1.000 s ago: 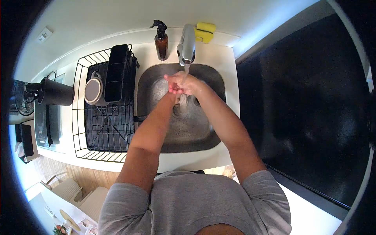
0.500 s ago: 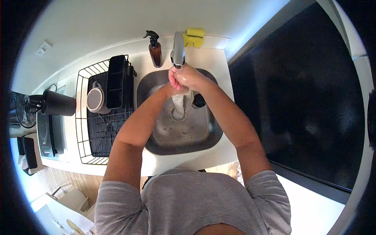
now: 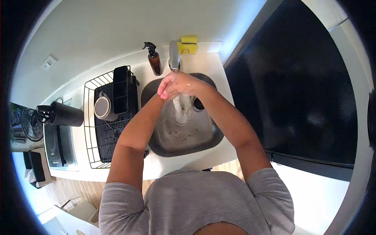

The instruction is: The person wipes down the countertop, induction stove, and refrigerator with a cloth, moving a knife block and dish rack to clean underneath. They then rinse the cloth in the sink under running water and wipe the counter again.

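Under the chrome faucet (image 3: 174, 58), my right hand (image 3: 181, 83) lies across my left hand, its wet fingers curled over the area of the left wrist. Most of my left hand (image 3: 171, 95) is hidden beneath it, so its fingers cannot be made out. White, foamy-looking water (image 3: 181, 113) streams from below the hands to the drain of the steel sink (image 3: 176, 148). Close to my right wrist, a round black thing (image 3: 198, 104) sits in the sink, partly covered by the forearm.
Left of the sink stands a black wire dish rack (image 3: 92, 147) holding a grey mug (image 3: 103, 108) and a black caddy (image 3: 121, 92). An amber spray bottle (image 3: 155, 64) and a yellow cloth or sponge holder (image 3: 188, 47) are behind the sink. A large dark panel (image 3: 297, 98) borders the right side.
My right hand has shifted slightly left and down over the left hand, its fingers reaching farther toward the left wrist. The whole view has tilted a little.
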Available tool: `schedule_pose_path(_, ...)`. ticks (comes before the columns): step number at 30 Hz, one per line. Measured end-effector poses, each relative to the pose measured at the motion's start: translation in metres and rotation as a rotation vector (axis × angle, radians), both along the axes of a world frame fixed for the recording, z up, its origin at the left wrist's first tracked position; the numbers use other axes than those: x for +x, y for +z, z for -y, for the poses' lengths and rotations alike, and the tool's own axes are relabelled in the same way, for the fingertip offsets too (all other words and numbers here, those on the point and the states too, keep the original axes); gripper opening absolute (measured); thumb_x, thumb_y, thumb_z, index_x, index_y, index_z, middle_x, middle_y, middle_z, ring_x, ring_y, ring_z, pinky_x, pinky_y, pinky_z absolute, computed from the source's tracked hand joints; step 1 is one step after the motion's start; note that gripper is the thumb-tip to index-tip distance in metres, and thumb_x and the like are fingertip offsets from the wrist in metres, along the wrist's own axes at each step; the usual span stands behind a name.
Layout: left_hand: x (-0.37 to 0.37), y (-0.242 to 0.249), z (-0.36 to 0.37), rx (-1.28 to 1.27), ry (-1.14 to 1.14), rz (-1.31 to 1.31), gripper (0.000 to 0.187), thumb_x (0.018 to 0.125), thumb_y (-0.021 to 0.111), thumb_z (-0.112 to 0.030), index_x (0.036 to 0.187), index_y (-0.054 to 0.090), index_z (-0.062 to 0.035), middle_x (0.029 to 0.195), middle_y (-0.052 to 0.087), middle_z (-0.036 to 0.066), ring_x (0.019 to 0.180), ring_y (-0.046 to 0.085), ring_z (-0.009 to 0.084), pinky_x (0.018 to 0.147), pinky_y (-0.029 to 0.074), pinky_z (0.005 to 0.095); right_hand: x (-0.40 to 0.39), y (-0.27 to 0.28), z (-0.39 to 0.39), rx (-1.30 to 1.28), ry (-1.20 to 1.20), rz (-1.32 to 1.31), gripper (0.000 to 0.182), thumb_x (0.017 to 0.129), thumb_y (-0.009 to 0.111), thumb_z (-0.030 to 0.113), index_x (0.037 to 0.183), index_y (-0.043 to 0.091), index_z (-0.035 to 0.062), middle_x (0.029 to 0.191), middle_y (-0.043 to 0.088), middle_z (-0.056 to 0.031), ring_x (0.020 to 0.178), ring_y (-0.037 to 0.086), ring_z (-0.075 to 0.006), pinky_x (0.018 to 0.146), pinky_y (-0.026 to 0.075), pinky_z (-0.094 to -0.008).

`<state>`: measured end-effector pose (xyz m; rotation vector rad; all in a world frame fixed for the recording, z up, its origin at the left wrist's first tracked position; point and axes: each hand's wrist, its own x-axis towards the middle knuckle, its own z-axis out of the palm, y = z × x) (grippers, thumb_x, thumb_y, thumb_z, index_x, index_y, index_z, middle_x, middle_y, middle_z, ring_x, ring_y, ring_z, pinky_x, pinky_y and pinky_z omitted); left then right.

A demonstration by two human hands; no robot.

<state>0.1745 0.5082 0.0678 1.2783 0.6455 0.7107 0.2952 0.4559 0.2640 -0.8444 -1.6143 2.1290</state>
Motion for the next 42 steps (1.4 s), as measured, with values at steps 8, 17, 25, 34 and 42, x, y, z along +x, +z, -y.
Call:
schedule_pose_path(8,0.014,0.063,0.027,-0.110,0.089,0.308,0.041,0.072,0.067,-0.015,0.109,0.055,-0.0033,0.101,0.062,0.006,0.090,0.059,0.0188,0.074,0.047,0.0281,0.036,-0.008,0.003,0.089,-0.204,-0.057,0.018,0.077,0.061,0.000,0.093,0.061,-0.0060,0.091,0.063,-0.0133,0.082,0.062,-0.0177,0.075,0.051,-0.0269)
schedule_pose_path(17,-0.003,0.143,0.041,0.194,0.220,-0.487,0.018,0.075,0.058,-0.004,0.090,0.066,0.0024,0.086,0.065,0.007,0.078,0.057,0.0110,0.074,0.045,0.0251,0.039,-0.097,0.005,0.217,-0.568,-0.148,0.023,0.073,0.051,-0.004,0.095,0.055,0.0003,0.088,0.059,-0.0035,0.085,0.056,-0.0123,0.079,0.044,-0.0259)
schedule_pose_path(25,-0.021,0.142,0.057,0.279,0.396,-0.506,0.017,0.078,0.060,-0.009,0.092,0.067,-0.0019,0.081,0.067,0.011,0.070,0.060,0.0137,0.068,0.047,0.0273,0.028,-0.175,0.011,0.503,-0.631,0.473,0.025,0.073,0.058,0.017,0.093,0.058,0.0014,0.081,0.060,-0.0171,0.073,0.059,-0.0247,0.066,0.045,-0.0344)
schedule_pose_path(34,-0.043,0.105,0.060,0.330,0.278,-0.911,0.047,0.072,0.065,-0.008,0.117,0.054,-0.0037,0.088,0.065,0.014,0.082,0.063,0.0215,0.075,0.047,0.0303,0.002,-0.129,-0.002,0.665,-0.509,0.311,0.023,0.079,0.061,0.021,0.079,0.055,-0.0011,0.069,0.056,-0.0175,0.070,0.059,-0.0252,0.065,0.044,-0.0363)
schedule_pose_path(42,-0.013,0.100,0.075,0.691,0.443,-0.634,0.095,0.060,0.075,-0.005,0.139,0.022,-0.0115,0.098,0.060,0.016,0.090,0.060,0.0288,0.083,0.044,0.0348,0.009,-0.089,-0.012,0.579,-0.442,0.522,0.020,0.071,0.063,0.016,0.081,0.059,-0.0010,0.080,0.061,-0.0192,0.076,0.062,-0.0259,0.068,0.046,-0.0351)
